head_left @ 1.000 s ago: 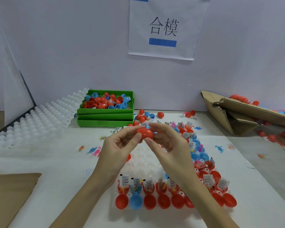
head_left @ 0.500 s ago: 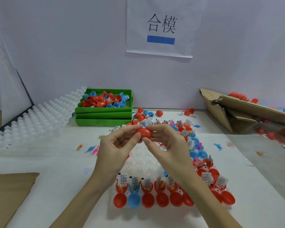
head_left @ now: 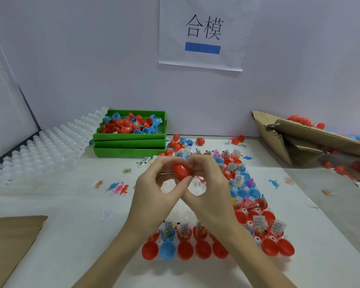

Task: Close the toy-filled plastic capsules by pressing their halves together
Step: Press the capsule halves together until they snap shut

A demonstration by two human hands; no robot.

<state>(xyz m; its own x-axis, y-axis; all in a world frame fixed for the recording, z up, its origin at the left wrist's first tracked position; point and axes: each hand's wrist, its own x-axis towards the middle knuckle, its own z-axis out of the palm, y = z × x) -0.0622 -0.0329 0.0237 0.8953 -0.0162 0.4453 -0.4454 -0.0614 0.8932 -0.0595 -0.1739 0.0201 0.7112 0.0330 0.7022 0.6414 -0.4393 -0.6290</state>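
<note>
The glossy red egg-shaped plastic capsule (head_left: 181,171) sits in the air between both hands, above the clear moulded plastic holding tray (head_left: 195,187) on the white worktop (head_left: 71,204). The left hand (head_left: 154,190) grips it from the near side, thumb under and fingers curled over the top; the right hand (head_left: 208,183) pinches the far end with curled fingers. Both grips are narrow, closed round the capsule.

To finish this step well, I judge the push should run straight along the egg's long axis, the halves kept square to each other so the rims seat all round; a skewed squeeze could let the smooth shell slip or trap the toy's packet in the seam. Whether the seam is already fully shut I cannot tell.

The shell looks hard, thin and slick, with a soft highlight. Open red and blue plastic half-shells (head_left: 184,250) stand in rows along the tray's near edge, rounded cups with crinkly printed toy packets (head_left: 258,222) in the row behind.
</note>
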